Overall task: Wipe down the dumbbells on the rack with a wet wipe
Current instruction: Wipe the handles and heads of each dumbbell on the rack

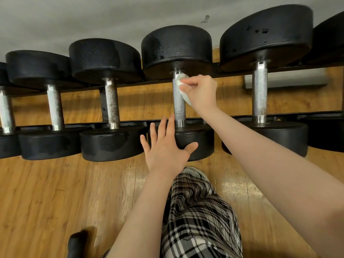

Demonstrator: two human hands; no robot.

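Observation:
Several black dumbbells with knurled steel handles lie in a row on a black rack (134,84). My right hand (202,91) grips a crumpled white wet wipe (181,81) and presses it against the top of the handle of the middle dumbbell (178,103), just under its far head. My left hand (165,144) rests flat with fingers spread on the near head of that same dumbbell (201,144). The far head of this dumbbell (176,43) looks damp and shiny in patches.
Neighbouring dumbbells sit close on both sides, one on the left (111,103) and a larger one on the right (259,90). A wooden floor (55,192) lies below. My plaid trouser leg (197,211) and shoe stand near the rack. A dark object (76,241) sits at the bottom left.

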